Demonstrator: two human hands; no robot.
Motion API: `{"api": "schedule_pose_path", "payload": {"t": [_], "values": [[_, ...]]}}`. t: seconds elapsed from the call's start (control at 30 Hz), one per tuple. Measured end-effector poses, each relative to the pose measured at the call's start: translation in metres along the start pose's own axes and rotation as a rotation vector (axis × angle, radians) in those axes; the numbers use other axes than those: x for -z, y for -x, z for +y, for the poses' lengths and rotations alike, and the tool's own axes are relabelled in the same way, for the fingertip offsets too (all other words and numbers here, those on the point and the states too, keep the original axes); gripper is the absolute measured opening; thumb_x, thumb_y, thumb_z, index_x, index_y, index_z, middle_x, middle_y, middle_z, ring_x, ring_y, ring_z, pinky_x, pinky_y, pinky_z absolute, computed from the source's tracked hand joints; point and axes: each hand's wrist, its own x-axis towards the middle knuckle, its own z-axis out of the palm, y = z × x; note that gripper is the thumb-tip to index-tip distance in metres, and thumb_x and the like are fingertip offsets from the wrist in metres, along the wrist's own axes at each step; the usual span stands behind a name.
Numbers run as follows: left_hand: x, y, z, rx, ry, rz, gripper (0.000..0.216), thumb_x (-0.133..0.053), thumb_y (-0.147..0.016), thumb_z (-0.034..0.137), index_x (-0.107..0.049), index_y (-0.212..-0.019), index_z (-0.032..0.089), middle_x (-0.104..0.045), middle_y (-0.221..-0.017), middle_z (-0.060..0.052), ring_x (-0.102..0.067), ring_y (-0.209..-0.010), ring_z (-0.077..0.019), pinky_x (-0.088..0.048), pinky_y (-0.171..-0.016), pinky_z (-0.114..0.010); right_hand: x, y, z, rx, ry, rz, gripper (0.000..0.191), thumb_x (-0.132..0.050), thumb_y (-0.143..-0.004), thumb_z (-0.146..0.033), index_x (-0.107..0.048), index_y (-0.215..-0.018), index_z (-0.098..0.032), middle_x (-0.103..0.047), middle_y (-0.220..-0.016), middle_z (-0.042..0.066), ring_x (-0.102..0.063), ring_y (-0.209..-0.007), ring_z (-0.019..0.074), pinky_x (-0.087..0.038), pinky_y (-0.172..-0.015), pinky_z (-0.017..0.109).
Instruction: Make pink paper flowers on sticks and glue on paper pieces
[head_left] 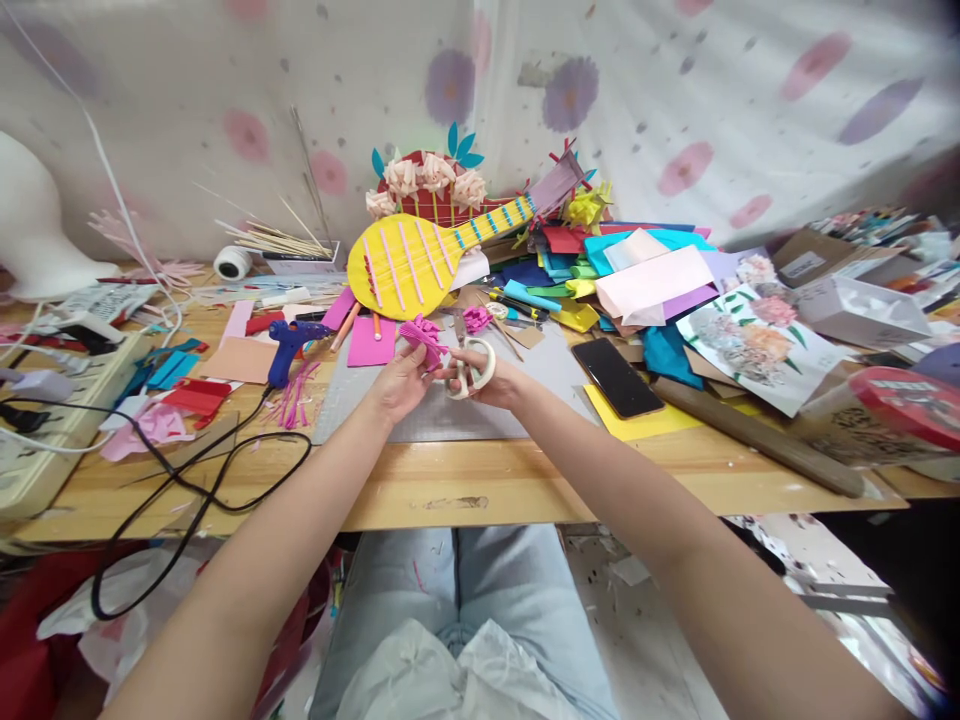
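Note:
My left hand (399, 380) is closed on a small pink paper flower (422, 336), held just above the grey cutting mat (442, 415). My right hand (491, 378) grips white-handled scissors (471, 368), fingers through the loops, blades pointing at the flower. Both hands meet over the middle of the wooden table (465, 485).
A yellow paper guitar (420, 255) lies behind the hands. A blue glue gun (289, 345) with a black cable sits to the left. A black phone (616, 376) lies to the right beside piles of coloured paper (637, 270). Boxes and a flower print crowd the right side.

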Motion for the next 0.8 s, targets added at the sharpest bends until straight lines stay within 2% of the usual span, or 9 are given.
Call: {"api": "schedule_pose_path", "payload": {"t": [0.17,0.27,0.37,0.53,0.63,0.73,0.8], "values": [[-0.003,0.004,0.003,0.048,-0.025,-0.114,0.016,-0.069,-0.067,0.022,-0.060,-0.081,0.017,-0.059,-0.066,0.002,-0.050,-0.052,-0.0063,-0.048,-0.061,-0.025,-0.018,-0.009,0.006,-0.029,-0.165,-0.079,0.015,-0.050,-0.083,-0.028,-0.049,-0.074,-0.016,-0.060,-0.056,0.000,-0.048,-0.045,0.0077,-0.035,-0.041,0.017],[-0.001,0.005,0.007,0.065,-0.034,-0.100,0.016,-0.069,-0.068,0.020,-0.061,-0.081,0.016,-0.058,-0.064,0.002,-0.049,-0.052,-0.0059,-0.049,-0.062,-0.025,-0.023,-0.007,0.008,-0.007,-0.196,-0.093,0.008,-0.054,-0.079,-0.021,-0.048,-0.077,-0.017,-0.057,-0.055,-0.002,-0.047,-0.044,0.0071,-0.033,-0.040,0.016],[0.000,0.007,0.008,0.092,-0.043,-0.085,0.016,-0.069,-0.067,0.019,-0.063,-0.081,0.015,-0.058,-0.062,0.002,-0.050,-0.052,-0.0060,-0.048,-0.061,-0.023,-0.025,-0.005,0.009,0.010,-0.187,-0.124,0.013,-0.058,-0.073,-0.017,-0.046,-0.078,-0.018,-0.055,-0.054,-0.004,-0.047,-0.044,0.0065,-0.035,-0.042,0.016],[0.004,0.008,0.009,0.102,-0.049,-0.089,0.015,-0.071,-0.064,0.016,-0.064,-0.078,0.015,-0.060,-0.065,0.001,-0.055,-0.060,-0.0086,-0.049,-0.069,-0.025,-0.023,-0.006,0.011,0.048,-0.156,-0.172,0.021,-0.063,-0.068,-0.016,-0.046,-0.079,-0.018,-0.054,-0.057,-0.006,-0.046,-0.043,0.0047,-0.034,-0.042,0.016],[0.009,0.009,0.011,0.107,-0.090,-0.136,0.019,-0.072,-0.062,0.017,-0.065,-0.080,0.015,-0.062,-0.069,-0.001,-0.057,-0.066,-0.0107,-0.048,-0.071,-0.027,-0.020,-0.006,0.011,0.066,-0.146,-0.199,0.024,-0.064,-0.066,-0.015,-0.048,-0.084,-0.019,-0.057,-0.062,-0.006,-0.048,-0.045,0.0045,-0.033,-0.042,0.015],[0.013,0.009,0.012,0.092,-0.094,-0.212,0.025,-0.074,-0.060,0.019,-0.065,-0.083,0.015,-0.061,-0.067,0.000,-0.053,-0.057,-0.0082,-0.048,-0.066,-0.027,-0.023,-0.004,0.010,0.032,-0.113,-0.212,0.020,-0.063,-0.069,-0.020,-0.049,-0.083,-0.018,-0.058,-0.061,-0.003,-0.050,-0.046,0.0062,-0.030,-0.039,0.015],[0.013,0.010,0.013,0.107,-0.094,-0.217,0.030,-0.076,-0.058,0.021,-0.065,-0.085,0.016,-0.058,-0.062,0.002,-0.048,-0.050,-0.0059,-0.048,-0.062,-0.026,-0.026,-0.003,0.009,0.001,-0.104,-0.220,0.016,-0.061,-0.072,-0.024,-0.050,-0.082,-0.017,-0.059,-0.060,-0.001,-0.050,-0.047,0.0075,-0.027,-0.037,0.015]]}}
